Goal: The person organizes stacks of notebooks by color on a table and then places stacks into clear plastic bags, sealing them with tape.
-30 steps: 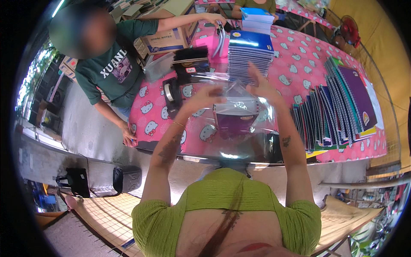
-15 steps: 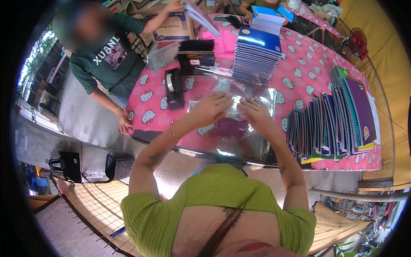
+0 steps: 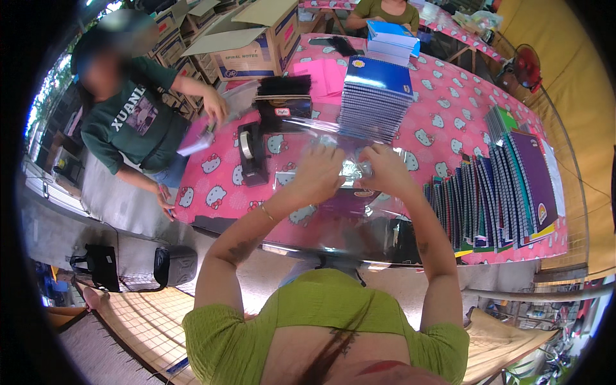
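A sheet of clear plastic film (image 3: pixel 308 234) lies over the near middle of the pink table, shiny with glare. Beneath it shows a purple notebook (image 3: pixel 346 200). My left hand (image 3: pixel 322 168) has its fingers curled down on the film at the notebook's far edge. Close by on the right, my right hand (image 3: pixel 387 169) is closed on the same film, fingers bent and thumb turned inward. Between the hands the plastic is bunched and crinkled. Glare hides the exact fingertip contact.
A black tape dispenser (image 3: pixel 253 155) stands left. Beyond my hands rises a stack of blue spiral notebooks (image 3: pixel 376 96); another row of notebooks (image 3: pixel 491 192) leans at right. A black-bristled box (image 3: pixel 282 106) and cardboard box (image 3: pixel 247 61) sit farther back. A co-worker (image 3: pixel 138 115) stands left.
My flatter fingers have curled in, and the film between my hands is more bunched. The co-worker's raised hand has come down toward the table's left side with a notebook.
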`<state>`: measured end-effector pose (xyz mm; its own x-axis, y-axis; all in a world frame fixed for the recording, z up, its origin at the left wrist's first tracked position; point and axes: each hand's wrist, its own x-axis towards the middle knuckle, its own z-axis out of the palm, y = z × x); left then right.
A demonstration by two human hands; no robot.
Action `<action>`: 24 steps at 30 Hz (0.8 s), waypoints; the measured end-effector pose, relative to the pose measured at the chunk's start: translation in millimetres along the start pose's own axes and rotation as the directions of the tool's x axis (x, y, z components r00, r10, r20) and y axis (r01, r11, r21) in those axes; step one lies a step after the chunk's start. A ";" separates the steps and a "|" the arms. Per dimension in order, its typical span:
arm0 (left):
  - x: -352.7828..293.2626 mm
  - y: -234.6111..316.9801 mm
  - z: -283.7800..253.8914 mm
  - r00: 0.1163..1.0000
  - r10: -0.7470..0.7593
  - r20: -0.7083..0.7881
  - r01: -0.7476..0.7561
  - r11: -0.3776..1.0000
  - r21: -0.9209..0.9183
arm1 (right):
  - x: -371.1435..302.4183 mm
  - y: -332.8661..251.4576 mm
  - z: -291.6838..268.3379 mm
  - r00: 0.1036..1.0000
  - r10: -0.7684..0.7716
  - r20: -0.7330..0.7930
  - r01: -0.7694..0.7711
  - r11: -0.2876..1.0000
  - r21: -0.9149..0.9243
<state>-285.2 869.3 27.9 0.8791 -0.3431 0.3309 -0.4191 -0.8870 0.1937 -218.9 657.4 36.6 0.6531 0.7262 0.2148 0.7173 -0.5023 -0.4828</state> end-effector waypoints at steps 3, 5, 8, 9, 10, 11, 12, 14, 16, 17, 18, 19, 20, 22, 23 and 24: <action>23.9 -39.7 12.0 0.990 -0.024 0.140 0.074 0.928 -0.365 | 6.6 49.8 8.5 0.990 0.084 0.111 -0.124 0.895 0.428; 37.8 -64.1 15.0 0.869 0.042 0.494 0.314 0.724 -0.614 | 7.8 56.2 17.8 0.973 0.156 0.169 -0.227 0.775 0.589; 52.9 -76.3 37.7 0.854 0.091 0.512 0.408 0.495 -0.767 | 6.4 47.4 17.4 0.979 0.155 0.135 -0.204 0.798 0.567; 57.8 -75.8 44.6 0.854 0.045 0.518 0.439 0.472 -0.764 | 4.9 48.5 16.7 0.977 0.162 0.141 -0.213 0.809 0.548; 61.7 -75.7 51.1 0.852 -0.002 0.524 0.470 0.447 -0.761 | 5.7 54.8 22.1 0.985 0.139 0.103 -0.173 0.810 0.560; 65.2 -73.9 54.6 0.843 -0.042 0.536 0.501 0.422 -0.756 | 5.0 55.0 21.4 0.982 0.153 0.113 -0.190 0.810 0.555; 58.8 -68.2 60.6 0.877 -0.062 0.476 0.472 0.289 -0.833 | 4.5 54.9 20.9 0.978 0.166 0.125 -0.208 0.809 0.550; 51.3 -71.5 54.2 0.762 -0.519 0.388 0.488 0.065 -0.871 | 1.9 56.3 21.9 0.972 0.208 0.114 -0.236 0.806 0.543; 4.3 -108.2 50.7 0.690 -0.710 -0.140 0.370 0.512 -0.775 | -3.4 52.5 26.6 0.965 0.251 0.077 -0.252 0.806 0.536; -46.9 -150.5 65.4 0.615 -0.606 -0.505 0.287 0.768 -0.572 | 1.3 44.4 32.9 0.974 0.217 0.063 -0.215 0.808 0.548; -58.2 -142.0 56.1 0.616 -0.585 -0.527 0.514 0.806 -0.295 | -11.2 62.3 34.6 0.965 0.262 0.011 -0.227 0.811 0.539; -84.2 -145.4 47.1 0.573 -0.747 -0.337 0.699 0.660 -0.275 | -13.2 63.6 36.0 0.965 0.259 -0.033 -0.201 0.818 0.540; -132.0 -168.7 58.2 0.563 -0.693 -0.451 0.608 0.716 -0.342 | -5.1 45.2 34.7 0.976 0.216 -0.031 -0.168 0.832 0.529; -160.6 -192.0 65.5 0.442 -0.896 0.028 0.634 0.290 -0.717 | 0.8 39.2 33.4 0.968 0.247 0.041 -0.227 0.794 0.564; -156.4 -193.3 66.3 0.402 -0.908 0.116 0.602 0.167 -0.781 | -0.2 38.4 30.7 0.963 0.264 0.048 -0.244 0.788 0.565; -152.6 -194.7 66.7 0.366 -0.907 0.207 0.562 0.038 -0.826 | -1.5 40.4 29.3 0.965 0.261 0.034 -0.234 0.793 0.562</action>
<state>-322.6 1073.7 -121.9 0.7489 0.6154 -0.2460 0.2905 0.0288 0.9564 -198.0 649.8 -8.1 0.8088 0.5857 0.0525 0.2797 -0.3046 -0.9105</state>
